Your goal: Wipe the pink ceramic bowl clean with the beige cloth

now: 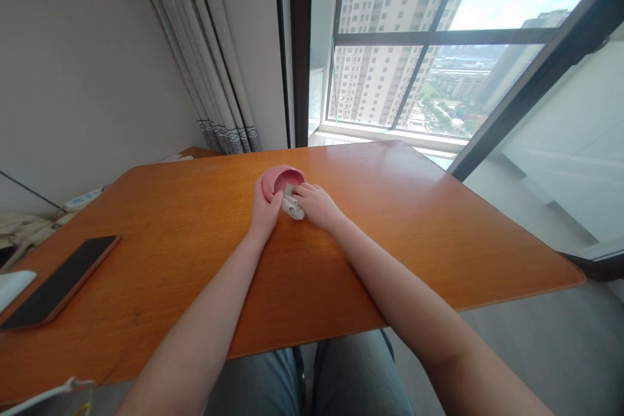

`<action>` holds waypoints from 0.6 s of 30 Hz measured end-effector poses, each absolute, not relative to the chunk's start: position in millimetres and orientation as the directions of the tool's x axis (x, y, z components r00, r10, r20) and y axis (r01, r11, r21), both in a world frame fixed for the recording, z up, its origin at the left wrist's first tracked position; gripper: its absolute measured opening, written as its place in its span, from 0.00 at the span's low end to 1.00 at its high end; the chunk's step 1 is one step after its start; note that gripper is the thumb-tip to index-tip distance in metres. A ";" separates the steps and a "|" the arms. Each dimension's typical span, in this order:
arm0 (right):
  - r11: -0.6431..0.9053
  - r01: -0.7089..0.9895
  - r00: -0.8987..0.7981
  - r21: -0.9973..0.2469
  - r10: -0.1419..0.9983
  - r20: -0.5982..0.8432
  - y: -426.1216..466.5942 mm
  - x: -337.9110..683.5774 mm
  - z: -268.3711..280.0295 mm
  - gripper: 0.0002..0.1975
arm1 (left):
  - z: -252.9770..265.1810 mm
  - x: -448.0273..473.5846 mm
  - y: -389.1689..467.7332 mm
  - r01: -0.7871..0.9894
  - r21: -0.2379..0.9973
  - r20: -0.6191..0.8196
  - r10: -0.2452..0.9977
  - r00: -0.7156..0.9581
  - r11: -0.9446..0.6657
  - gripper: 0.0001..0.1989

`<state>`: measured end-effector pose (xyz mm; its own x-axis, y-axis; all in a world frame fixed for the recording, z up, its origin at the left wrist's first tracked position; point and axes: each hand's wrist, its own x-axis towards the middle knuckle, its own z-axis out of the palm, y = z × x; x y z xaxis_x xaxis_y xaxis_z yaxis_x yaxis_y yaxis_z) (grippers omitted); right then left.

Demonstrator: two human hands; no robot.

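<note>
A pink bowl (273,177) is tilted on its side above the wooden table, its opening turned toward me and to the right. My left hand (266,208) grips the bowl by its left side, the thumb near the lower rim. A whitish cloth (292,207) is bunched at the bowl's mouth, part of it hanging below the rim. My right hand (316,203) is closed on that cloth, its fingertips at the bowl's opening. Whether the bowl's underside touches the table is hidden.
The brown wooden table (185,292) spreads out before me. At the left lies a dark flat tablet-like object (63,283), beside a white object (14,286) at the frame edge. A power strip (84,199) sits beyond the left edge. Curtains (214,65) and a window (390,78) stand behind.
</note>
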<state>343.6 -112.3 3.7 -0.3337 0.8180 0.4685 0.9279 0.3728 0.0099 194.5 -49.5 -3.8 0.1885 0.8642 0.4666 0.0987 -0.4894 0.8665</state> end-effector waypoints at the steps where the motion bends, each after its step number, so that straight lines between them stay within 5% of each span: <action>1: 0.368 0.930 -0.334 0.018 0.822 0.461 -111.9 345.1 3.5 0.08 | -2.5 192.2 -47.7 0.118 0.844 0.490 0.842 0.225 -0.523 0.29; 4: 0.341 0.940 -0.313 0.017 0.843 0.436 -111.8 347.6 1.7 0.08 | -3.9 192.9 -47.9 0.110 0.852 0.467 0.838 0.282 -0.512 0.35; 7: 0.294 0.956 -0.258 -0.015 0.860 0.440 -112.2 346.1 0.2 0.08 | -13.2 203.5 -54.0 -0.040 0.942 0.332 0.908 0.254 -0.333 0.41; 11: 0.320 0.947 -0.269 -0.039 0.851 0.451 -112.4 340.5 0.2 0.08 | -21.7 210.8 -56.6 -0.102 0.978 0.200 0.953 0.226 -0.181 0.28; 18: 0.388 0.921 -0.347 0.015 0.805 0.482 -114.9 338.3 4.3 0.08 | 0.3 186.7 -40.7 0.241 0.914 0.289 0.941 0.175 -0.325 0.10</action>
